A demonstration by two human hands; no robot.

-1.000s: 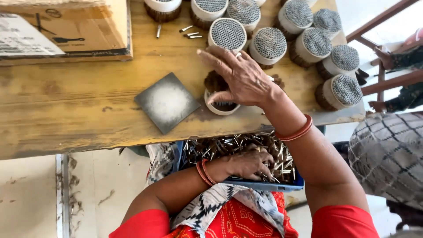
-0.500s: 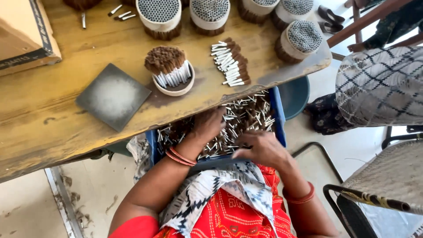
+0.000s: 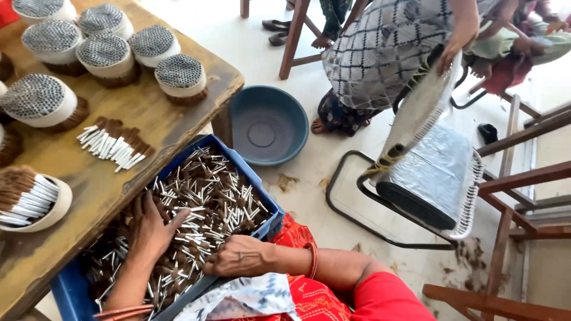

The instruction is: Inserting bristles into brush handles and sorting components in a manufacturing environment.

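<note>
Approx 7 bundles [image 3: 178, 74] packed on far table [image 3: 137, 113], 1 cup [image 3: 35, 202] part-filled; both hands, left hand [image 3: 151, 229] splayed, right hand [image 3: 241, 255] loosely curled, in near crate [image 3: 262, 205], loose sticks [image 3: 208, 196] plenty.

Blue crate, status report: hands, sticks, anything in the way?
Left hand flat on sticks in blue crate. Right hand curled at crate's near edge, grip unclear. Table edge overhangs crate.

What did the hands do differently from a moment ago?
The right hand left the bundles on the wooden table and came down into the blue tray of small brown sticks. The left hand stayed in the tray, spread flat on the sticks. The round bundles stayed put.
</note>
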